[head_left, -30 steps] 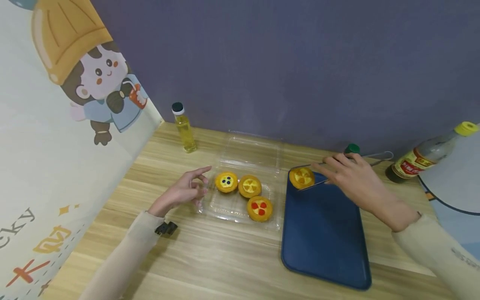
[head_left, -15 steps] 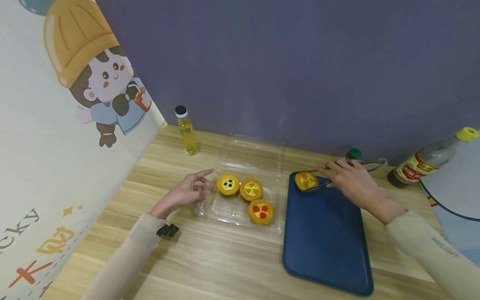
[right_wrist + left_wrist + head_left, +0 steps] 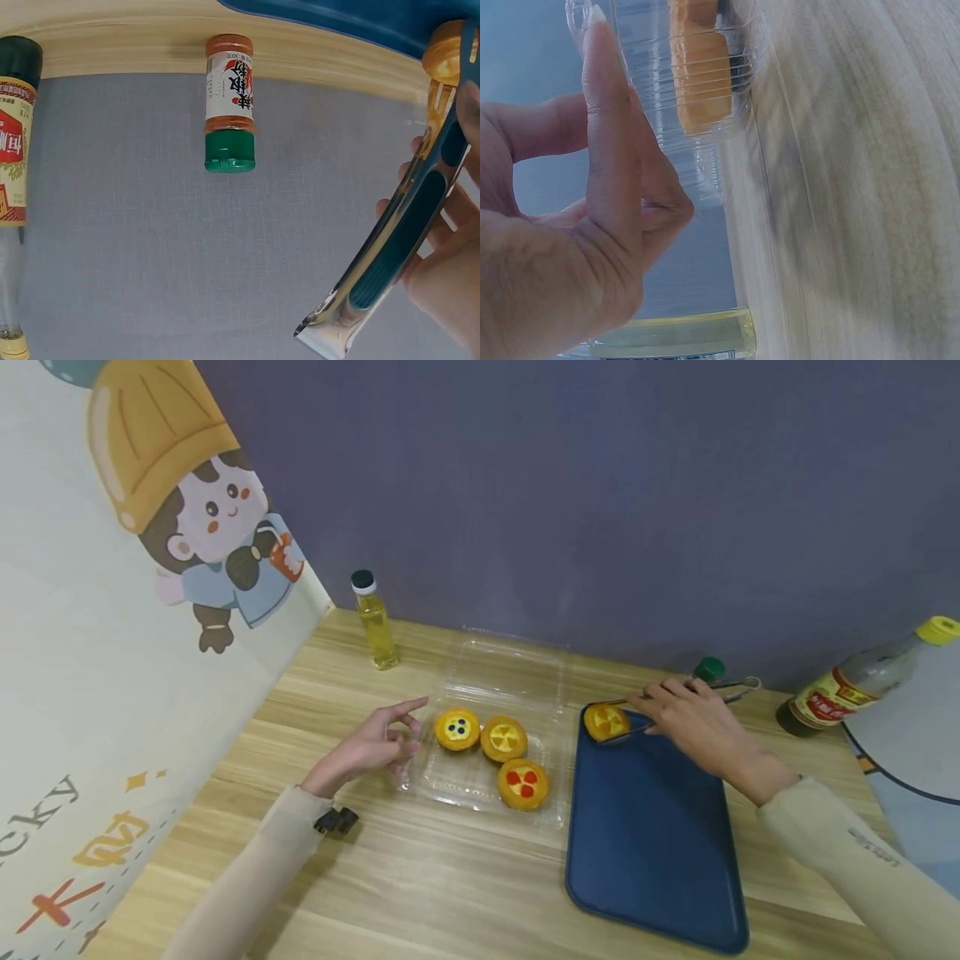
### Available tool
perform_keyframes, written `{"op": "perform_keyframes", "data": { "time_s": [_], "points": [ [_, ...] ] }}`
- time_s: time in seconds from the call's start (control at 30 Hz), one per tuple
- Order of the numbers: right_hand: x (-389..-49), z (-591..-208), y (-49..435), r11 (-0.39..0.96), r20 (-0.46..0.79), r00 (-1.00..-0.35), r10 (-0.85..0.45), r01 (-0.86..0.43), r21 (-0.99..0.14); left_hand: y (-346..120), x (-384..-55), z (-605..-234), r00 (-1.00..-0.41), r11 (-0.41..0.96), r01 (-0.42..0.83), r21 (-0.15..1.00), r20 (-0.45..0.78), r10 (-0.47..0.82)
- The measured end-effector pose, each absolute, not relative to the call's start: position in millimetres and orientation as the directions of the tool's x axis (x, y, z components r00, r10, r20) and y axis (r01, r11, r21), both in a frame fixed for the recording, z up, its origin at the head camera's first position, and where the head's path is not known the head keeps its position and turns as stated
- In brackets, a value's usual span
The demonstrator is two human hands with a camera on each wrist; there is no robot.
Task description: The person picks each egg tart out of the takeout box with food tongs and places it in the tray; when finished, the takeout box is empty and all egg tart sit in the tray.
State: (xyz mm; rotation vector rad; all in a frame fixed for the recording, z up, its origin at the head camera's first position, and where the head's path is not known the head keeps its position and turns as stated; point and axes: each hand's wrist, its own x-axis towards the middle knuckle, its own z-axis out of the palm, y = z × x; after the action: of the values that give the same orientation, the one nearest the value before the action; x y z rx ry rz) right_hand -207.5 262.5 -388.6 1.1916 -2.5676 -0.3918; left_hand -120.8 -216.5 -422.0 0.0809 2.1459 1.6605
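Observation:
In the head view, my right hand (image 3: 693, 722) holds metal tongs (image 3: 738, 689) with blue grips, seen close up in the right wrist view. Between the tong arms is an egg tart (image 3: 607, 723) with a yellow topping, at the far left corner of a dark blue tray (image 3: 656, 843). My left hand (image 3: 367, 739) is at the left edge of a clear plastic box (image 3: 457, 789), index finger extended; whether it touches the rim cannot be told. Inside the box sit a blue-dotted tart (image 3: 457, 730), a yellow-topped tart (image 3: 503, 740) and a red-topped tart (image 3: 522, 784).
An oil bottle (image 3: 377, 631) stands at the back left. Behind the tray is a green-capped spice jar (image 3: 229, 105), partly hidden in the head view. A dark sauce bottle (image 3: 832, 693) with a yellow cap stands at the right. A wall (image 3: 525, 510) closes the back.
The head view has shifted slightly. My right hand and the tongs have moved a little, the tong's looped end swinging left; the tart stays by the tray corner. My left hand keeps its place.

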Motion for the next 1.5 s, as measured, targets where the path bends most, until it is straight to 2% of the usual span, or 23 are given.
{"op": "perform_keyframes", "data": {
  "time_s": [0.47, 0.73, 0.93, 1.23, 1.5],
  "points": [
    [-208.0, -390.2, 263.6, 0.622, 0.138, -0.622, -0.771, -0.691, 0.368, -216.8, -122.0, -424.5, -0.908, 0.287, -0.216, 0.933, -0.3, 0.292],
    [-204.9, -385.4, 266.3, 0.64, 0.14, -0.635, -0.76, -0.691, 0.338, -217.0, -122.9, -427.6, -0.908, 0.279, -0.214, 0.936, -0.296, 0.296],
    [-198.6, -375.4, 267.3, 0.628, 0.171, -0.608, -0.775, -0.712, 0.313, -217.0, -123.0, -426.8, -0.906, 0.285, -0.214, 0.934, -0.299, 0.3],
    [-185.8, -356.7, 252.5, 0.587, 0.22, -0.544, -0.809, -0.735, 0.339, -217.7, -123.4, -427.5, -0.909, 0.29, -0.206, 0.934, -0.293, 0.297],
    [-178.9, -347.6, 224.7, 0.572, 0.183, -0.543, -0.82, -0.758, 0.314, -217.1, -122.2, -427.0, -0.911, 0.295, -0.192, 0.936, -0.282, 0.301]
  ]
}}
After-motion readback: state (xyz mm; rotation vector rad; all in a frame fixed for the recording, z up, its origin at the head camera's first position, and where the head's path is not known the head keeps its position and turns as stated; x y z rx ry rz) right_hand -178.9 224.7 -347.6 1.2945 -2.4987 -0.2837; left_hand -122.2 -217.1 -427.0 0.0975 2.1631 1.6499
